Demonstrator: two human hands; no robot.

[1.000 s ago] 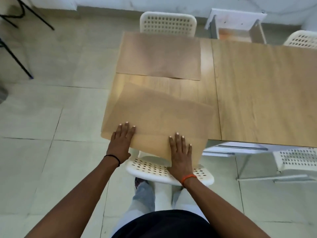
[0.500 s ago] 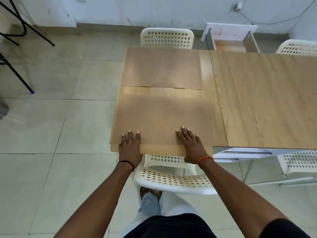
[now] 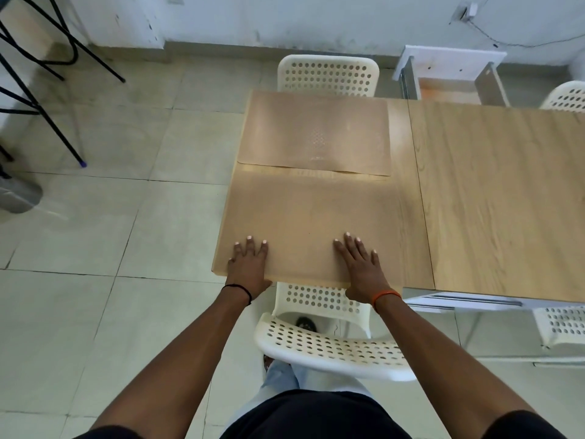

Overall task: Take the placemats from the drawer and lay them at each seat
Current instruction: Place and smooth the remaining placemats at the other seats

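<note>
A brown placemat [image 3: 310, 223] lies flat at the near left end of the wooden table [image 3: 493, 191], its near edge level with the table's edge. My left hand [image 3: 248, 264] rests palm down on its near left corner. My right hand [image 3: 361, 267] presses flat near its near right corner, and both thumbs hang over the edge. A second brown placemat [image 3: 313, 131] lies just beyond it at the far seat, almost touching the first. Behind the table, an open white drawer [image 3: 449, 87] shows its wooden bottom.
A white perforated chair [image 3: 329, 343] stands between me and the table, another [image 3: 327, 74] at the far side. Two more white chairs [image 3: 566, 96] [image 3: 560, 324] sit at the right. Black stand legs [image 3: 47, 99] cross the tiled floor at the left.
The near placemat was tilted and hanging over the table's edge; it has been pushed forward and straightened, and now lies flat and square. Both hands moved forward with it.
</note>
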